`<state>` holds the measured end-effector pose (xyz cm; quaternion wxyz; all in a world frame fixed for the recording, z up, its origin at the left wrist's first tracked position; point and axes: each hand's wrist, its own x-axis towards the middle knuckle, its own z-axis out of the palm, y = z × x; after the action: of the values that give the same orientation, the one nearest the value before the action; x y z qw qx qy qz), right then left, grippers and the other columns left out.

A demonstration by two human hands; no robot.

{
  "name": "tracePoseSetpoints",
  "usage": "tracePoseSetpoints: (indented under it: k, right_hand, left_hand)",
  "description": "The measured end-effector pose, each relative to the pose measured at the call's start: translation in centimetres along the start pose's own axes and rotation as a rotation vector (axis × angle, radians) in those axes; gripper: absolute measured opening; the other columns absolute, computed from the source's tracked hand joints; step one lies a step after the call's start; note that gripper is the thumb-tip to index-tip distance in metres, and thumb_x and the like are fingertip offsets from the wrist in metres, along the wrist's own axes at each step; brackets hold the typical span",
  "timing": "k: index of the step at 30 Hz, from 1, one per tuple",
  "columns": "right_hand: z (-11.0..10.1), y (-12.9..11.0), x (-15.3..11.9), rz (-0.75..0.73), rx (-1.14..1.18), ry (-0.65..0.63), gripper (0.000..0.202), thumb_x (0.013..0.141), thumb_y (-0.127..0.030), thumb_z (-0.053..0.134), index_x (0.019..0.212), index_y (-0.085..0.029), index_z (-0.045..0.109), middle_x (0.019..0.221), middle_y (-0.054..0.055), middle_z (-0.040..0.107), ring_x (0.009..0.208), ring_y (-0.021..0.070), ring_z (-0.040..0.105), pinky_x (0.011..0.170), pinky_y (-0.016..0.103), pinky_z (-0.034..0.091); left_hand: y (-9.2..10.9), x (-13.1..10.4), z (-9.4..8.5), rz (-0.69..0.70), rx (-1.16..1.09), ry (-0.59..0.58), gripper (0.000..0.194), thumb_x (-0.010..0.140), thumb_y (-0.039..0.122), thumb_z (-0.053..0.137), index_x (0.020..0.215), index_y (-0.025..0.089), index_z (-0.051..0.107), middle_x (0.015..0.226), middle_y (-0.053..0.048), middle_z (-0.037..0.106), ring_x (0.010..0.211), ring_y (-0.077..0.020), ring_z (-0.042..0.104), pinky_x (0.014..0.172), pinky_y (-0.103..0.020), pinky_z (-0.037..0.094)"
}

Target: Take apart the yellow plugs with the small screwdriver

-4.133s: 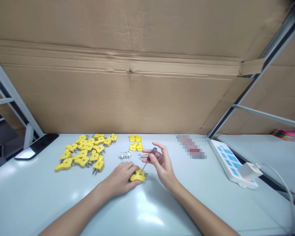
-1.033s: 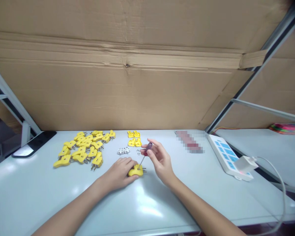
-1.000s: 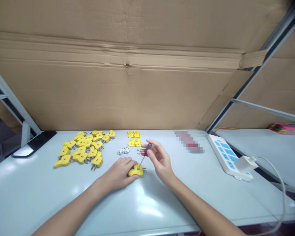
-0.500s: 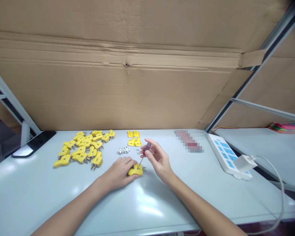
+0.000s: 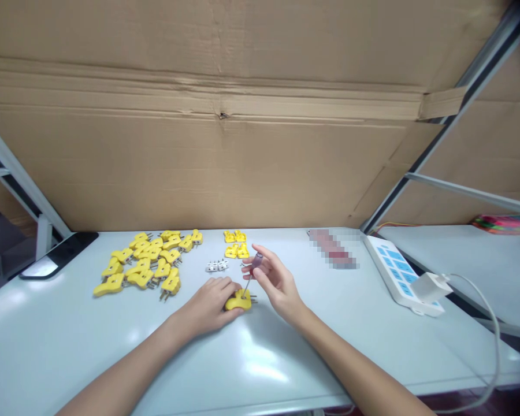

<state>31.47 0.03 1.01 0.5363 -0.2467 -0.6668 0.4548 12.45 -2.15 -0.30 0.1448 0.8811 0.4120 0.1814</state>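
Under my left hand [image 5: 214, 300] a yellow electrical plug [image 5: 238, 301] is held against the table, its metal pins pointing right. My right hand [image 5: 277, 283] has its fingers round the purplish handle of a screwdriver [image 5: 257, 260]. The shaft slants down and its tip meets the plug's upper face; the tip itself is too small to make out. Just behind lie white pin inserts [image 5: 217, 265] and a few tiny metal pieces, partly hidden by my right fingers. Farther back are several yellow plug shells [image 5: 237, 251].
A heap of yellow plugs [image 5: 149, 251] lies on the left, near a black phone-like slab [image 5: 60, 254]. To the right are a blurred reddish item [image 5: 333, 248] and a white power strip [image 5: 383, 263] with a charger [image 5: 429, 287] and cable. Cardboard [image 5: 242, 173] walls the table's back.
The screwdriver handle has tipped slightly to the left and my right fingers have shifted with it. My left hand and the plug stay in place.
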Motion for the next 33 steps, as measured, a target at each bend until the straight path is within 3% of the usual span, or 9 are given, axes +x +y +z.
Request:
tracePoseSetpoints:
  k: [6, 10, 15, 18, 21, 27, 31, 33]
  right_hand:
    - [-0.1, 0.2, 0.4, -0.014, -0.056, 0.169, 0.037, 0.087, -0.035, 0.061, 0.122, -0.029, 0.052, 0.088, 0.001, 0.061, 0.072, 0.0144, 0.064, 0.069, 0.036, 0.060]
    - [-2.0, 0.3, 1.7, 0.088, -0.096, 0.302, 0.050, 0.081, -0.041, 0.066, 0.126, -0.025, 0.050, 0.080, -0.001, 0.060, 0.065, 0.0155, 0.065, 0.059, 0.035, 0.060]
    - [-6.4, 1.1, 3.3, 0.351, -0.387, 0.302, 0.054, 0.076, -0.037, 0.064, 0.125, -0.015, 0.053, 0.068, -0.003, 0.058, 0.052, 0.0158, 0.064, 0.057, 0.032, 0.055]
    - [-8.6, 1.5, 3.6, 0.563, -0.704, 0.195, 0.048, 0.081, -0.024, 0.058, 0.126, -0.009, 0.054, 0.053, -0.005, 0.057, 0.044, 0.0134, 0.058, 0.057, 0.027, 0.049]
    - [-9.8, 2.0, 3.5, 0.646, -0.783, 0.146, 0.043, 0.076, -0.016, 0.062, 0.117, -0.006, 0.061, 0.041, -0.007, 0.053, 0.034, 0.0119, 0.048, 0.050, 0.026, 0.041]
    - [-9.6, 2.6, 3.3, 0.666, -0.739, 0.102, 0.037, 0.072, -0.012, 0.064, 0.110, -0.009, 0.065, 0.036, -0.007, 0.050, 0.035, 0.0107, 0.044, 0.047, 0.024, 0.037]
    - [-9.1, 2.1, 3.4, 0.641, -0.637, 0.133, 0.043, 0.076, -0.020, 0.063, 0.117, -0.009, 0.057, 0.045, -0.007, 0.053, 0.034, 0.0093, 0.041, 0.043, 0.024, 0.036]
    - [-8.7, 1.6, 3.5, 0.608, -0.519, 0.174, 0.043, 0.077, -0.029, 0.064, 0.115, -0.012, 0.055, 0.054, -0.005, 0.056, 0.039, 0.0098, 0.047, 0.044, 0.024, 0.039]
  left_hand:
    - [0.0, 0.0, 0.0, 0.009, 0.018, 0.021, 0.019, 0.090, 0.035, 0.055, 0.103, 0.021, 0.057, 0.097, -0.006, 0.063, 0.091, -0.0240, 0.059, 0.081, -0.038, 0.046]
    - [-0.3, -0.2, 0.0, 0.021, 0.031, 0.040, 0.024, 0.091, 0.035, 0.055, 0.110, 0.021, 0.055, 0.105, -0.008, 0.065, 0.096, -0.0251, 0.061, 0.083, -0.038, 0.048]
    - [-1.2, -0.3, -0.3, 0.140, 0.210, 0.128, 0.027, 0.094, 0.016, 0.044, 0.120, 0.020, 0.052, 0.106, -0.008, 0.069, 0.095, -0.0247, 0.065, 0.081, -0.039, 0.051]
    - [-1.8, -0.4, -0.7, 0.201, 0.325, 0.193, 0.038, 0.092, 0.005, 0.034, 0.123, 0.020, 0.053, 0.104, -0.010, 0.069, 0.091, -0.0232, 0.067, 0.077, -0.038, 0.053]
    - [-2.2, -0.5, -0.9, 0.194, 0.342, 0.198, 0.040, 0.091, 0.006, 0.034, 0.125, 0.017, 0.052, 0.098, -0.012, 0.069, 0.085, -0.0239, 0.067, 0.072, -0.039, 0.054]
    - [-1.4, -0.1, -0.3, -0.072, -0.093, 0.261, 0.030, 0.086, 0.027, 0.057, 0.115, 0.019, 0.056, 0.107, -0.009, 0.067, 0.093, -0.0233, 0.065, 0.082, -0.038, 0.054]
    - [-0.9, 0.5, -0.2, -0.198, -0.333, 0.290, 0.026, 0.077, 0.034, 0.064, 0.097, 0.018, 0.059, 0.100, -0.008, 0.063, 0.089, -0.0214, 0.062, 0.071, -0.031, 0.054]
    - [-0.7, 0.5, -0.4, -0.223, -0.401, 0.291, 0.023, 0.075, 0.033, 0.064, 0.092, 0.019, 0.057, 0.098, -0.007, 0.062, 0.086, -0.0195, 0.061, 0.069, -0.029, 0.052]
